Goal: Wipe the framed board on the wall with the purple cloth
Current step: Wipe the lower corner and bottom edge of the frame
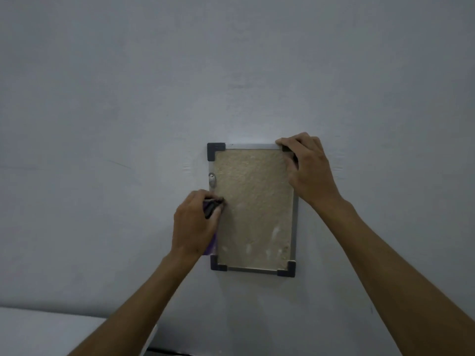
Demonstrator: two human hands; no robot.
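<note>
A small framed board with a tan, rough surface, a silver frame and dark corner caps hangs on the grey wall. My left hand is closed around the bunched purple cloth and presses it against the board's left edge, about halfway down. Most of the cloth is hidden behind the hand; only a purple strip shows below the fingers. My right hand grips the board's top right corner, fingers over the frame, covering that corner cap.
A small metal hanger sits on the left frame edge above my left hand. A pale flat surface lies at the bottom left, below the wall.
</note>
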